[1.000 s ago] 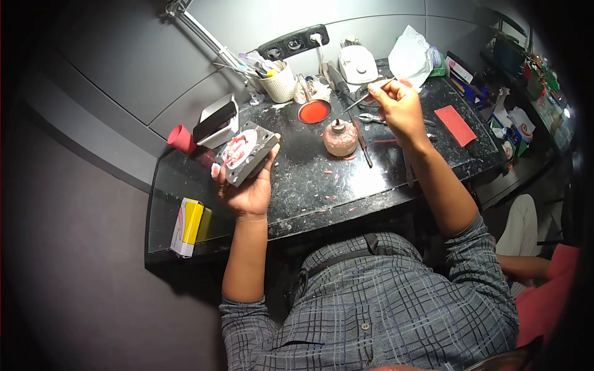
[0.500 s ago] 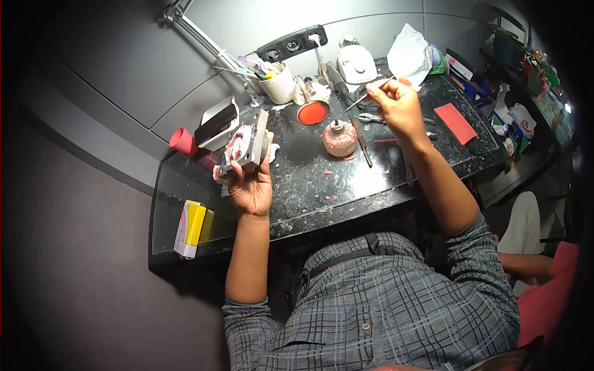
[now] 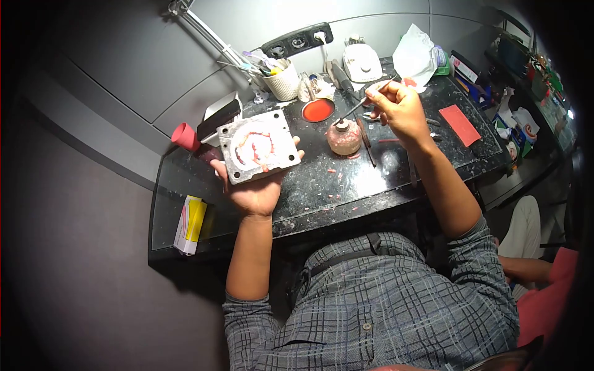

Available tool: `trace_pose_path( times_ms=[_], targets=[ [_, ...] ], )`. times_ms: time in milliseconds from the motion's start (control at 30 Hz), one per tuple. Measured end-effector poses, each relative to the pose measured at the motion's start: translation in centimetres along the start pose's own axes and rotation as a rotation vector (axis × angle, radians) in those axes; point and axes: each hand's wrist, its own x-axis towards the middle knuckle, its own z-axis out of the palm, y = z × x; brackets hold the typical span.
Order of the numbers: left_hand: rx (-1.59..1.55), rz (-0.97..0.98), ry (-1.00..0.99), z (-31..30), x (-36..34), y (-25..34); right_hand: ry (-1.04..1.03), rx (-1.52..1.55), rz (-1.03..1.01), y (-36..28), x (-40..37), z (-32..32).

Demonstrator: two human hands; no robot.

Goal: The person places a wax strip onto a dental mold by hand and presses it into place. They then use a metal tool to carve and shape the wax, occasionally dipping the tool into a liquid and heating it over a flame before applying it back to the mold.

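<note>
My left hand (image 3: 255,196) supports a dental flask half (image 3: 283,137) from beneath, its plaster face with red wax in an arch-shaped hollow turned up toward me. In my right hand (image 3: 402,114), a thin metal wax carver (image 3: 356,110) is pinched between thumb and fingers. The carver's tip is at the top of a round glass spirit burner (image 3: 344,142); I cannot make out a flame. Behind the burner is a round dish of red wax (image 3: 318,110). A dark slim tool (image 3: 369,147) lies right of the burner.
A red wax sheet (image 3: 460,125) lies at the right. Along the back stand a tool cup (image 3: 283,83), a white device (image 3: 362,63) and a white bag (image 3: 414,54). A pink cup (image 3: 185,136) and yellow box (image 3: 195,221) are at left. Another person's arm (image 3: 525,268) shows lower right.
My left hand has turned the flask half from edge-on to face-up. My right hand has shifted little, and the carver's tip has come down to the burner's top.
</note>
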Motion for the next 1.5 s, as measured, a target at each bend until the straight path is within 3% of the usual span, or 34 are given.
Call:
trace_pose_path(
  times_ms=[200, 233, 267, 333, 400, 600, 867, 1233, 1300, 1500],
  targets=[
    [0.135, -0.04, 0.033, -0.7, -1.1, -0.7, -0.186, 0.16, -0.039, -0.8, -0.5, 0.1],
    [-0.118, -0.118, -0.056, -1.0, -1.0, -0.6, -0.242, 0.21, -0.072, -1.2, -0.8, 0.2],
    [-0.119, -0.114, -0.054, -1.2, -0.9, -0.7, -0.246, 0.209, -0.071, -1.3, -1.1, 0.4],
    [0.026, -0.193, 0.029, -1.1, -0.8, -1.1, -0.348, 0.304, -0.18, -1.6, -1.4, 0.8],
    [0.021, -0.194, -0.016, -0.8, -0.8, -1.4, -0.447, 0.372, -0.198, -1.6, -1.8, 1.1],
    [-0.006, -0.284, -0.004, -1.8, -0.9, -1.6, -0.604, 0.322, -0.255, -2.1, -3.0, 3.2],
    [-0.111, -0.316, -0.066, -2.0, -0.9, -1.6, -0.614, 0.32, -0.233, -1.4, -3.0, 3.3],
    [-0.03, -0.341, -0.02, -1.1, -0.9, -1.3, -0.671, 0.272, -0.286, -0.7, -2.9, 2.9],
    [-0.013, -0.32, 0.0, -0.9, -0.9, -1.4, -0.608, 0.271, -0.375, -0.5, -3.0, 3.2],
    [-0.002, -0.313, 0.023, -0.4, -0.9, -1.5, -0.662, 0.298, -0.339, -0.3, -2.9, 3.1]
  ],
)
